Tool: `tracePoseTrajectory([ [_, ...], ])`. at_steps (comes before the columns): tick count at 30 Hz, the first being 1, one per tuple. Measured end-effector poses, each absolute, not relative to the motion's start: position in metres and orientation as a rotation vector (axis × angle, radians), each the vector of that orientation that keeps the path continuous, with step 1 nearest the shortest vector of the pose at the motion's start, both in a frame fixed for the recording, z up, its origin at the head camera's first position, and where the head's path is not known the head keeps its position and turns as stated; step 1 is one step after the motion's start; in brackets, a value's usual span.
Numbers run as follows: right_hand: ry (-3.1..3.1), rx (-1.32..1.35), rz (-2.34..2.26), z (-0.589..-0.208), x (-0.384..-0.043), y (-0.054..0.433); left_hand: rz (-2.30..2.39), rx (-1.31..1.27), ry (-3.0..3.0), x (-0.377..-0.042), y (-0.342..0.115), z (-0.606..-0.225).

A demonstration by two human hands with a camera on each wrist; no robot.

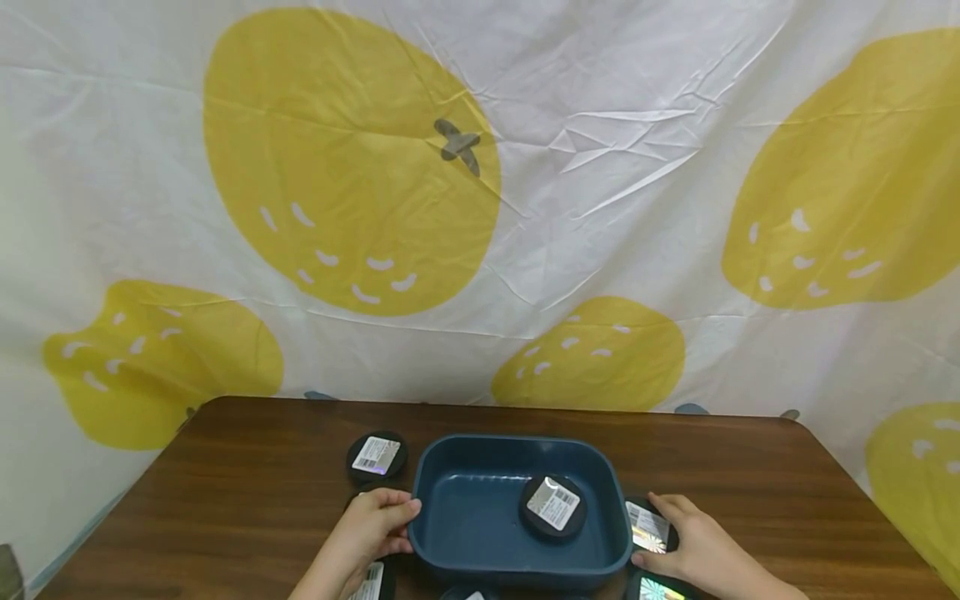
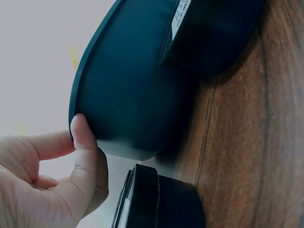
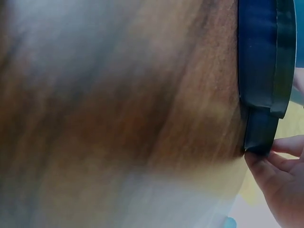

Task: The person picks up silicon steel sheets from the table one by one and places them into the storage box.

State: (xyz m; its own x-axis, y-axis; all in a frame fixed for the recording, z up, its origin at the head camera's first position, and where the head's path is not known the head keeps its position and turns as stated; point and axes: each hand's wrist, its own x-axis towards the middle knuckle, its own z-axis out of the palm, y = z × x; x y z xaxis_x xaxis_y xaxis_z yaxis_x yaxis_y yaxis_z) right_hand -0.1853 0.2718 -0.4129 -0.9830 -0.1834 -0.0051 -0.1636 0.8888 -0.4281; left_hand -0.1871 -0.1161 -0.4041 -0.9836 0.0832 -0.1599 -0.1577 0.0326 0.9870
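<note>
A blue rectangular basin (image 1: 517, 560) stands on the table, with one round black container (image 1: 555, 507) lying inside it, its silver label up. My left hand (image 1: 375, 525) pinches the basin's left rim between thumb and fingers; the left wrist view shows this left hand (image 2: 61, 175) at the basin's edge (image 2: 76, 90). Beside the basin's right wall, my right hand (image 1: 701, 542) grips another round black container (image 1: 649, 527), thumb on the near side and fingers on the far side. In the right wrist view the fingertips (image 3: 259, 161) touch that container (image 3: 261, 130).
Left of the basin lies a black labelled container (image 1: 377, 457), with others partly hidden by the left hand. Another container (image 1: 660, 588) with a shiny label sits at the bottom right. The brown wooden table (image 1: 225, 500) ends at a fruit-printed curtain (image 1: 600, 208).
</note>
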Motion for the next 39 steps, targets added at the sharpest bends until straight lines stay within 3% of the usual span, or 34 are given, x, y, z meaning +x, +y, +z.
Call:
tracePoseTrajectory([
  [16,3.19,-0.43,-0.504,-0.411,-0.181,0.271,2.052,-0.104,2.13,-0.187,-0.116,-0.404],
  [39,3.258,-0.445,-0.45,-0.399,-0.18,0.274,2.054,-0.109,2.139,-0.188,-0.115,-0.403],
])
